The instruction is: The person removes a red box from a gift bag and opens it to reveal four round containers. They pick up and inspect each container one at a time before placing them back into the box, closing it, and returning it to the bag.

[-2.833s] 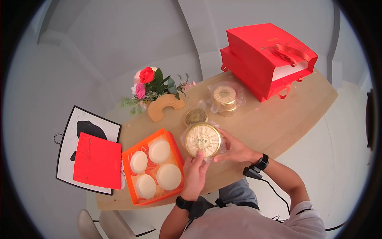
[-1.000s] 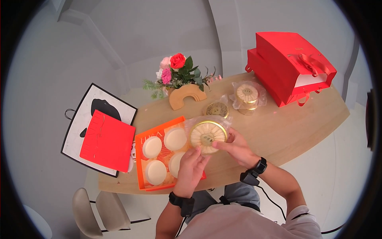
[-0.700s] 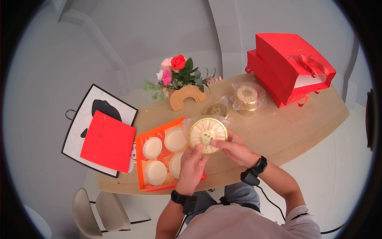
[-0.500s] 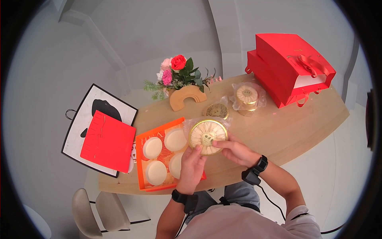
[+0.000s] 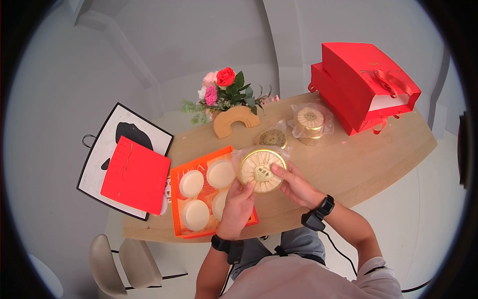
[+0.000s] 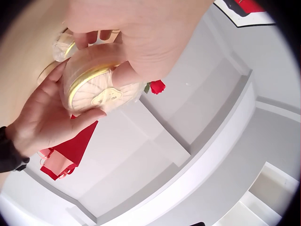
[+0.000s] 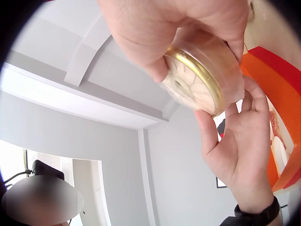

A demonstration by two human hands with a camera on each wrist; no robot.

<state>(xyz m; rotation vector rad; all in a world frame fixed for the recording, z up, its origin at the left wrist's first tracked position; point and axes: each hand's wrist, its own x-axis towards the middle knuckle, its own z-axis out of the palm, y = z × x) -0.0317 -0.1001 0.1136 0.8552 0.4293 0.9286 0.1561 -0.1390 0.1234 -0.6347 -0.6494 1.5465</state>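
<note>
Both hands hold up a round gold-rimmed tin (image 5: pixel 262 170) in clear plastic wrap, its pleated cream face and small label turned upward. My left hand (image 5: pixel 237 208) grips the lower left edge, thumb on the rim. From the right, my right hand (image 5: pixel 298 188) grips it with the thumb lying on the face. In the left wrist view the tin (image 6: pixel 94 89) sits between both hands; the right wrist view shows its gold rim and clear side (image 7: pixel 207 70). Left of the hands lies an orange tray (image 5: pixel 175 212) with several round cream lids (image 5: pixel 195 215), partly covered by the left hand.
Behind the held tin are a dark-topped wrapped tin (image 5: pixel 272 138) and a stack of wrapped tins (image 5: pixel 309 118). Red bags (image 5: pixel 366 84) stand at the back right, flowers (image 5: pixel 225 89) in an arch-shaped holder (image 5: pixel 234 118) at the back. A red sheet (image 5: pixel 135 175) overlaps a black-edged board (image 5: pixel 107 149) at left.
Since the earliest frame the view has shifted and the held tin has come over the tray's right edge. Most recently, the right thumb has moved up the tin's face, away from the label's lower part.
</note>
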